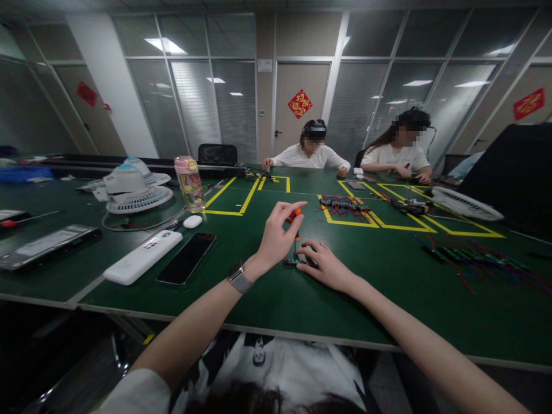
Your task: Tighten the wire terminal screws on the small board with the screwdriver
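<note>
My left hand (278,230), with a watch at the wrist, is closed on the orange handle of a screwdriver (295,214). The screwdriver stands upright, its shaft pointing down at a small green circuit board (290,262) on the table. My right hand (325,264) rests low beside the board, with its thumb and fingertips at the board's right end, apparently steadying it. A dark shape under my right fingers is too hidden to name. Whether the tip sits in a screw is too small to see.
A black phone (187,259), a white power bank (144,257) and a white earbud case (192,222) lie at left, near a bottle (190,184) and a white fan (138,190). Wired boards lie in a taped area (345,206) and at right (478,256). Two people sit opposite.
</note>
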